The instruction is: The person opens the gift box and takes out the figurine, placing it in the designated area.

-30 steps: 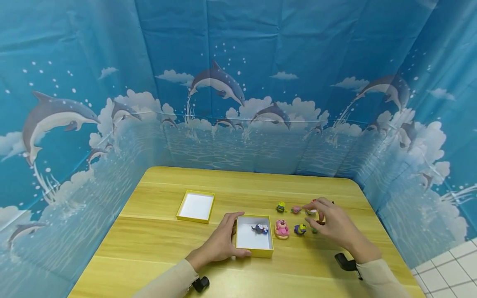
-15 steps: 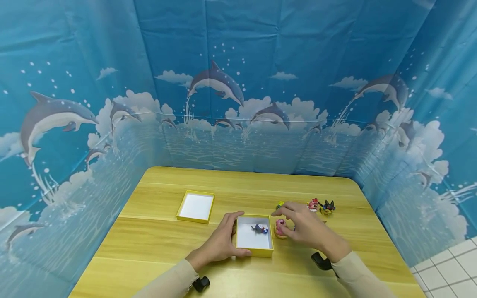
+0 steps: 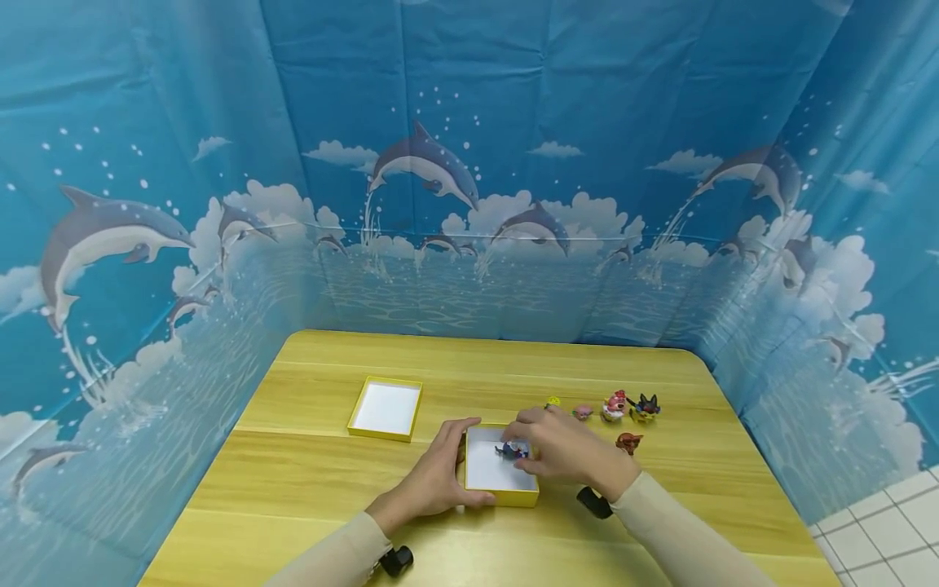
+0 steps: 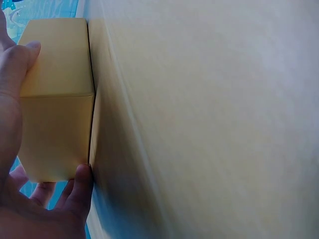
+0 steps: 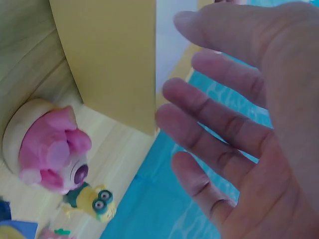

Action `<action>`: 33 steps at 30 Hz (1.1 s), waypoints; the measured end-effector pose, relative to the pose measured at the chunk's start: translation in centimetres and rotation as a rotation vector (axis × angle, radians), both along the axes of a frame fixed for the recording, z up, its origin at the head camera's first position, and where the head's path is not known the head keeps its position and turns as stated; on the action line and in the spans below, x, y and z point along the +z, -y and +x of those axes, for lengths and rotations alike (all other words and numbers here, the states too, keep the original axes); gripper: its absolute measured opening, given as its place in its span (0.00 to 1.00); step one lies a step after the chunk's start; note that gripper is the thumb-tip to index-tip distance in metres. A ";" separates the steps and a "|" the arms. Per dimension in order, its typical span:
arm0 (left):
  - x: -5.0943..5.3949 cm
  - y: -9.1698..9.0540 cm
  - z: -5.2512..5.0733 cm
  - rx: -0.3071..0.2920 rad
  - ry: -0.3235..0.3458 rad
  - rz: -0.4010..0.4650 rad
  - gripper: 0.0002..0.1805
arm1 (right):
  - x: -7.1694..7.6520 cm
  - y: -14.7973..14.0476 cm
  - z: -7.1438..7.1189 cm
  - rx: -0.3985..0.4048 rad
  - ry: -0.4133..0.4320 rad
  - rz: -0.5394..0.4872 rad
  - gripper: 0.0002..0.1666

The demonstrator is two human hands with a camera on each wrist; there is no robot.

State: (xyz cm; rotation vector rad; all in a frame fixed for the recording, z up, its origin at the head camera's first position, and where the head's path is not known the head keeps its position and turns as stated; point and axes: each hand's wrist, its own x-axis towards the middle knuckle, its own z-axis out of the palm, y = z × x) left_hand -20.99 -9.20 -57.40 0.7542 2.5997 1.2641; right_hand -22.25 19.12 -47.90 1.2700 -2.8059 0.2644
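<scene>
A yellow square box (image 3: pixel 506 498) with a white inside stands open on the table. My left hand (image 3: pixel 433 473) grips its left side, thumb on the near wall and fingers round the far one, as the left wrist view shows too. A small dark figurine (image 3: pixel 506 450) with blue and white parts lies inside the box. My right hand (image 3: pixel 566 452) reaches over the right wall, thumb and fingertips apart around that figurine; contact cannot be told. In the right wrist view its fingers look loosely extended. Beside the box sits a pink bear figure (image 5: pixel 52 149), hidden in the head view.
A shallow yellow lid (image 3: pixel 385 408) with a white inside lies left of the box. To the right stand a goggled yellow figure (image 5: pixel 99 201), a small pink figure (image 3: pixel 583 412), a red-topped figure (image 3: pixel 614 405), a black-eared figure (image 3: pixel 645 408) and a brown figure (image 3: pixel 628 442).
My right hand has moved left from above the figures at the right, past the pink bear, to inside the box's right edge. The left hand and box have stayed put.
</scene>
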 end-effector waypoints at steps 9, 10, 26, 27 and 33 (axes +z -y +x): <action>0.0 0.1 0.2 0.010 -0.019 -0.024 0.70 | -0.4 2.0 -0.4 -0.006 0.003 0.138 0.22; 0.0 0.1 0.3 0.008 -0.020 -0.025 0.70 | -0.5 2.1 -0.4 -0.003 0.005 0.148 0.22; 0.0 0.1 0.4 0.014 -0.041 -0.025 0.71 | -2.0 4.1 -2.1 0.102 0.335 0.006 0.13; 0.0 0.1 0.4 0.013 -0.042 -0.024 0.71 | -2.0 4.2 -2.1 0.103 0.334 0.006 0.11; 0.1 0.0 0.4 0.012 -0.041 -0.015 0.71 | -1.9 4.1 -2.2 0.107 0.326 -0.006 0.10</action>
